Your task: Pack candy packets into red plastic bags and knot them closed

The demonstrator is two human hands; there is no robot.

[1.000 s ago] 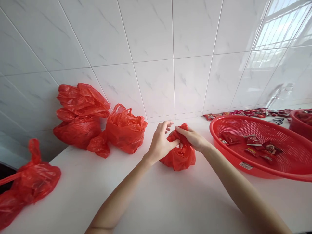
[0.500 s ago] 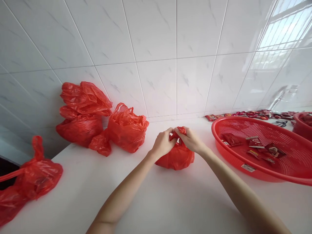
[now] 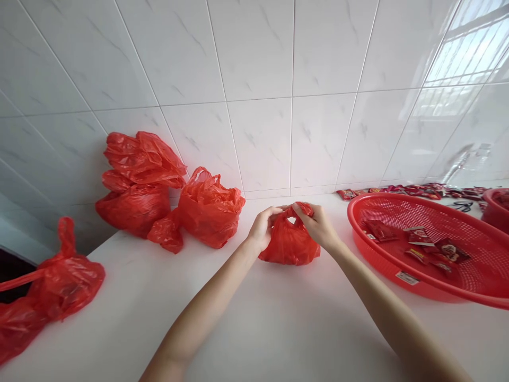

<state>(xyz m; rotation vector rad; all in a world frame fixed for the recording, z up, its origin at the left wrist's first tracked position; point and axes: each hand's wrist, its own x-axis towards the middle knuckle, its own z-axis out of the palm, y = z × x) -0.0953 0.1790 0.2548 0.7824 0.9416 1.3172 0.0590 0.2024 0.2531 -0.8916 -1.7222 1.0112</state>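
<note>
To the left of the red basket (image 3: 377, 265), the small red bag (image 3: 292, 246) is sitting on the white table (image 3: 254, 323), with 2 hands working at its top. The closing of this bag is looking partway along: its plastic is bunching upward into a rope-like loop, but no finished knot is showing. Farther left of the basket, an upright red bag (image 3: 212, 215) is standing with its top loose, while a red bag at the table's edge (image 3: 71, 284) is narrowing to a tight neck, so it is seeming closed. Several wrapped packets (image 3: 453, 250) are lying inside the basket, outside any bag.

The right hand (image 3: 318, 225), nearer the basket, is pinching the twisted top between thumb and fingers. The left hand (image 3: 262, 227) is curling around the bag's far side from the basket; whether it is gripping, I cannot tell.

The small bag is bulging low and wide, its thin plastic creasing, with 1 pale gap opening beneath the loop. Its contents are not showing clearly.
</note>
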